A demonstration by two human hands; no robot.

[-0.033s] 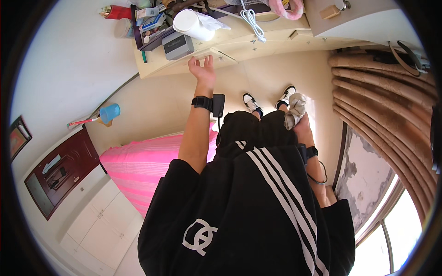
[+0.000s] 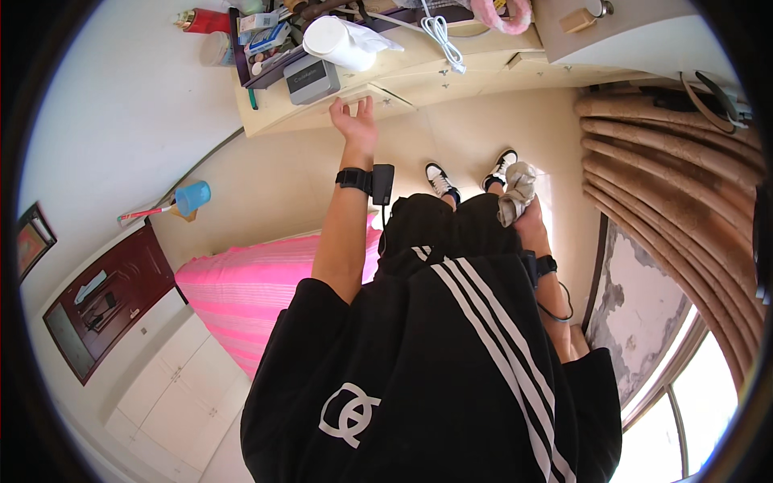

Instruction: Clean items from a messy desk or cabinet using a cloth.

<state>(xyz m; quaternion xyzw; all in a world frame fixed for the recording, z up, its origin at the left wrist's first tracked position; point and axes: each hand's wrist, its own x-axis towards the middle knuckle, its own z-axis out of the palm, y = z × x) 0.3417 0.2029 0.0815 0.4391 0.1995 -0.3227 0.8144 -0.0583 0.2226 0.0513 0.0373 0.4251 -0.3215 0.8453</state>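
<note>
My left hand [image 2: 354, 127] reaches forward to the front of the pale dresser [image 2: 282, 121]. Its curled fingers hook at the edge of a drawer [image 2: 386, 98] that stands slightly pulled out; the fingertips are partly hard to make out. Above that hand, a grey box-shaped device [image 2: 312, 80] and a white tissue roll [image 2: 334, 44] rest on the dresser top. Down by my right thigh, my right hand [image 2: 531, 225] is closed round a crumpled grey-beige cloth [image 2: 518, 193], which hides most of the fingers.
A dark organizer [image 2: 278, 72] full of small items stands on the dresser, with a coiled white cable [image 2: 443, 44] to its right. Brown curtains [image 2: 668, 169] hang at the right. A pink striped bed [image 2: 258, 274] lies at the left, and a blue cup [image 2: 192, 196] is on the wall.
</note>
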